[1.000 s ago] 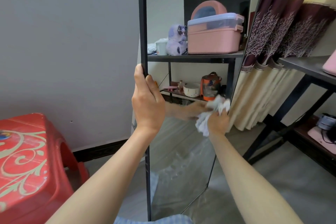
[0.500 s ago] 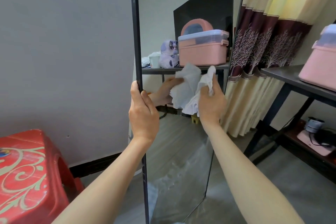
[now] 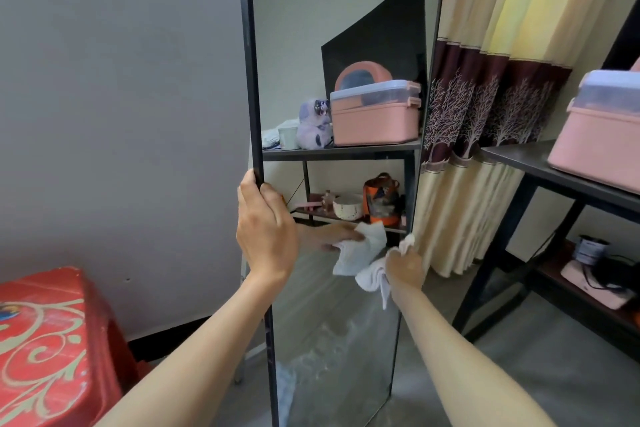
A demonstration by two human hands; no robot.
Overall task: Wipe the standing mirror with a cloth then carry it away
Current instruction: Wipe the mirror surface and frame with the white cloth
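A tall standing mirror (image 3: 332,28) with a thin black frame stands upright in front of me, reflecting a shelf with a pink box. My left hand (image 3: 266,232) grips the mirror's left frame edge at mid height. My right hand (image 3: 404,267) holds a crumpled white cloth (image 3: 372,274) pressed against the glass near the mirror's right edge, in its lower half. The cloth and hand show again as a reflection in the glass just to the left.
A red plastic stool (image 3: 48,343) with a swirl pattern stands at the lower left by the grey wall. A black shelf unit (image 3: 526,163) carrying a pink storage box (image 3: 599,135) is on the right. Patterned curtains (image 3: 491,107) hang behind the mirror's right side.
My right hand has swept the cloth up the glass and then back down to the lower right of the mirror. My left hand has kept its grip on the frame.
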